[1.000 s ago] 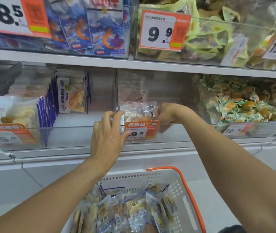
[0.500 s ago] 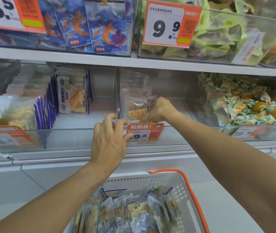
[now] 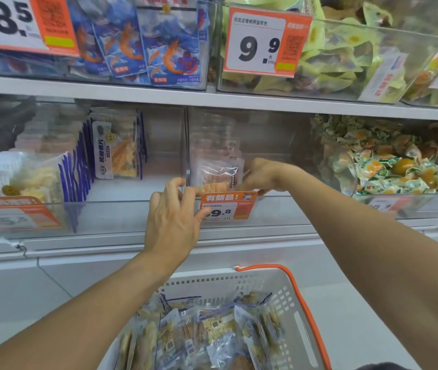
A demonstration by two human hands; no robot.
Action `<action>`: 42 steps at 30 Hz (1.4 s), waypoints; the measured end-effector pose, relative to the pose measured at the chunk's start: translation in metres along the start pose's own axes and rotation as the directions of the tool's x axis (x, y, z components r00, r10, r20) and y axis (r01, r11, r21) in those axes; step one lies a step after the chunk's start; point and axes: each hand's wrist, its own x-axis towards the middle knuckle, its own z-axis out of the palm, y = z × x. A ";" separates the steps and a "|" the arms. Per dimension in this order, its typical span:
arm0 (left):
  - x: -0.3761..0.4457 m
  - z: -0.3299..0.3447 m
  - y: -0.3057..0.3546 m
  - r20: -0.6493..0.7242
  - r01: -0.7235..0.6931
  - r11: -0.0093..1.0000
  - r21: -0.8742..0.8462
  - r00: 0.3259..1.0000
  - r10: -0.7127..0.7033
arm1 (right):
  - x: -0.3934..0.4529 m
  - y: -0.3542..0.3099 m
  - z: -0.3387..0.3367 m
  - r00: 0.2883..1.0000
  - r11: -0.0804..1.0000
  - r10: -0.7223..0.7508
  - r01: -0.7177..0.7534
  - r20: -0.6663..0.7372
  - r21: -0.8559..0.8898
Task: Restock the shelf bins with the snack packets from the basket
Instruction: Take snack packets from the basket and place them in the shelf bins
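Store shelf (image 3: 212, 98), clear bins in rows, price tags up front. My right hand (image 3: 259, 174) is inside the middle bin (image 3: 279, 209), fingers pinching a packet (image 3: 219, 174) upright. My left hand (image 3: 174, 217) curls over the bin's front rim beside the tag (image 3: 227, 206). Basket (image 3: 287, 297) of packets sits below.

packets (image 3: 212, 335) in basket (image 3: 287, 297), below bins (image 3: 266, 209)

Both hands (image 3: 172, 222) (image 3: 262, 176) raised, fingers apparently curled.
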 end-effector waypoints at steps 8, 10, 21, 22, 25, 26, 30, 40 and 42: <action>-0.009 -0.010 0.016 -0.161 -0.046 0.975 -0.219 0.987 0.011 | -0.096 0.019 0.002 0.383 0.887 -0.310 0.447 -0.870 -0.119; -0.022 -0.006 0.032 -0.201 -0.197 0.938 -0.285 0.969 0.142 | -0.120 0.032 0.034 0.290 0.793 -0.383 0.590 -0.877 -0.151; -0.129 0.052 0.088 0.559 0.433 0.847 -0.309 0.803 -0.206 | -0.111 0.170 0.268 0.996 0.974 0.085 -0.078 0.024 -0.212; -0.150 0.062 0.094 0.748 0.514 0.834 -0.200 0.630 -0.208 | -0.114 0.178 0.282 0.988 0.970 0.155 -0.147 0.027 -0.192; -0.209 0.085 0.104 0.965 0.727 0.686 0.019 0.167 -0.204 | -0.129 0.201 0.318 0.954 0.943 0.295 -0.280 0.060 -0.180; -0.221 0.087 0.108 0.981 0.780 0.625 0.040 0.088 -0.172 | -0.133 0.206 0.326 0.944 0.934 0.319 -0.298 0.081 -0.196; -0.253 0.096 0.120 0.999 0.905 0.426 0.019 -0.003 -0.039 | -0.137 0.213 0.340 0.944 0.924 0.324 -0.304 0.053 -0.232; -0.246 0.097 0.113 0.994 0.995 -0.094 0.045 -0.054 -0.099 | -0.107 0.181 0.269 0.893 0.762 0.437 -0.433 0.110 0.482; -0.232 0.085 0.108 0.993 0.967 -0.256 -0.004 -0.026 -0.114 | -0.112 0.183 0.254 0.867 0.585 0.447 -0.469 0.220 0.662</action>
